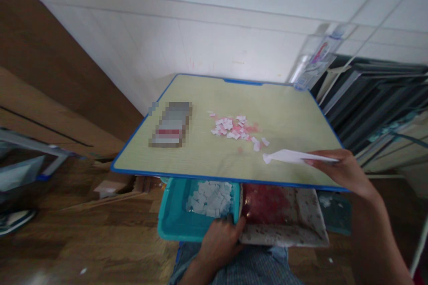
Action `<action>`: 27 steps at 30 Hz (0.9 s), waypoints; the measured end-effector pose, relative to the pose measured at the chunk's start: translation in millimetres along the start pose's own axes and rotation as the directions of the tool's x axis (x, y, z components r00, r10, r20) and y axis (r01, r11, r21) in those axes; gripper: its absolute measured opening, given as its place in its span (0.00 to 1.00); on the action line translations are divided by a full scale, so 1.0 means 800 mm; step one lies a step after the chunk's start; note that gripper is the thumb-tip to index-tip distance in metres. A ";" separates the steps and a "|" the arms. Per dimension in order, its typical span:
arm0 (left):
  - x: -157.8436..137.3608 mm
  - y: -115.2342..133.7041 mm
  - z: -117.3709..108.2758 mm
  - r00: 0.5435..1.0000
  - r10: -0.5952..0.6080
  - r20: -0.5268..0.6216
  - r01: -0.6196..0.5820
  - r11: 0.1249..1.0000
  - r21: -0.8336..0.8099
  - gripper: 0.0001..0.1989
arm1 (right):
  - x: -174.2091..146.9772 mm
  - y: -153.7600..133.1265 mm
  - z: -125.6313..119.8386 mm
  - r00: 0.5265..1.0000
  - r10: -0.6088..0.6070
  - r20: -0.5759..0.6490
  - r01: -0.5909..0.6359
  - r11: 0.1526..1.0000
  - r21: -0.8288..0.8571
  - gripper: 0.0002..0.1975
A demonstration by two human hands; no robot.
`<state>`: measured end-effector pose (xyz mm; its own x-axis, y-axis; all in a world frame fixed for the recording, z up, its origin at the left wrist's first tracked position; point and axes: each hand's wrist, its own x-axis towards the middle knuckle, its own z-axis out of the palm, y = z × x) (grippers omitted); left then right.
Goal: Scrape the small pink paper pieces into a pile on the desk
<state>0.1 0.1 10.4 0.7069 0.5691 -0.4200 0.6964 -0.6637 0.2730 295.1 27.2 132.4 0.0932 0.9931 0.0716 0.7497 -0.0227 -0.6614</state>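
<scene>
My right hand is closed on a thin white flat strip, held low over the right front of the table. Its narrow end points left, near some small white paper pieces; I cannot tell its exact kind. A loose heap of white pieces lies mid-table among pink-red stains. Below the front edge, my left hand has its fingers curled over the near rim of a teal basin, where it meets a stained white tray. White pieces fill part of the basin, and red liquid covers part of the tray.
The pale table has a blue edge and stands against a white wall. A blurred-out flat item lies at its left. At the back right corner stands a clear bottle. Dark stacked panels are on the right, a wooden cabinet left.
</scene>
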 end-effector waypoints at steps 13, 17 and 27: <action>0.000 0.001 0.005 1.000 -0.011 -0.024 0.010 1.000 -0.006 0.21 | 0.038 0.002 0.013 0.986 -0.052 -0.160 0.046 0.998 -0.042 0.16; 0.000 0.001 0.004 1.000 -0.011 0.000 0.011 1.000 0.005 0.22 | 0.033 0.002 0.008 0.994 -0.044 -0.101 0.037 0.997 -0.065 0.16; 0.001 0.000 0.002 1.000 0.003 -0.002 -0.003 1.000 -0.016 0.25 | -0.011 -0.017 -0.020 0.997 0.067 0.033 -0.065 0.997 -0.052 0.16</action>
<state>0.3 -0.1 8.9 0.7091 0.5680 -0.4179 0.6963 -0.6576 0.2877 294.7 16.6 152.8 0.1212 0.9926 0.0027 0.7753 -0.0930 -0.6248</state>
